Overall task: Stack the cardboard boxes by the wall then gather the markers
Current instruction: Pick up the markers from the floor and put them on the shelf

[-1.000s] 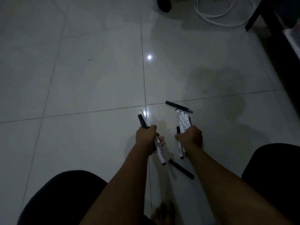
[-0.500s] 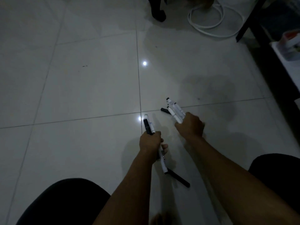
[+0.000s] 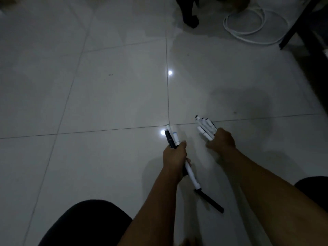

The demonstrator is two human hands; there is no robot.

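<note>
- The floor (image 3: pixel 106 103) is pale tile, dim, with small light glints; no cardboard boxes show in this view, so I cannot tell whether the stacking half of the task is done.
- A white cable (image 3: pixel 252 31) lies coiled at the far right, beside a dark furniture leg (image 3: pixel 294 27); neither belongs to the task.
- The right hand (image 3: pixel 221 142) has moved forward and left over the last second, to where a black marker lay far of it on the tile seam. That marker is no longer in view on the floor, so it was probably swept into the grip, though the hand may only be hiding it.
- The right hand's fingers are curled tight round a bundle (image 3: pixel 205 127) of white markers, which fans out far-left from the fist.
- The left hand (image 3: pixel 174 155) has barely shifted. Its fingers are wrapped round a pair (image 3: pixel 171 137) of markers, one black and one white, sticking out far of the fist, with a white barrel poking out on the near side.
- One black marker (image 3: pixel 209 199) still lies on the floor, near-right of the left hand, its far end just under the tip of that white barrel.
- Judged from this, gathering is nearly finished: that last marker appears to be the only one left loose, and either hand would have to take it while already full.
</note>
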